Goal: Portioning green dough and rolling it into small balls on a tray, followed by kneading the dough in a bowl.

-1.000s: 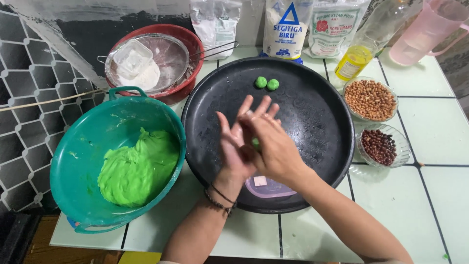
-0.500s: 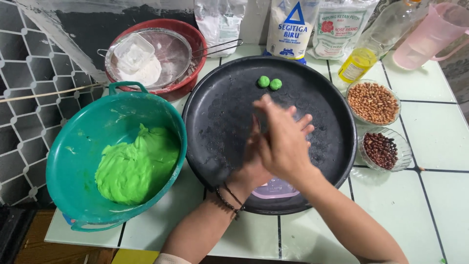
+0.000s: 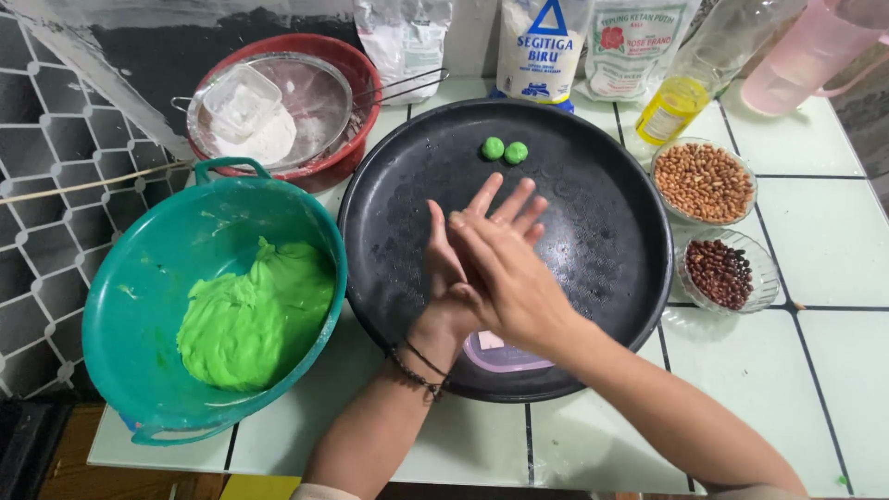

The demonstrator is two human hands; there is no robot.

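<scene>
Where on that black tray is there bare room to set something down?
The black tray is bare along its left side toward the teal bowl and across its right half, below the two green balls. The near middle is crowded: both hands pressed together above a small lilac container.

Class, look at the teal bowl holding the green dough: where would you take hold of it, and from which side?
Grip the teal bowl by its loop handle at the far rim, probably reaching from above. The handle stands clear of the green dough, which sits low inside. A second handle seems to show at the near rim, so two hands would likely steady it.
</scene>
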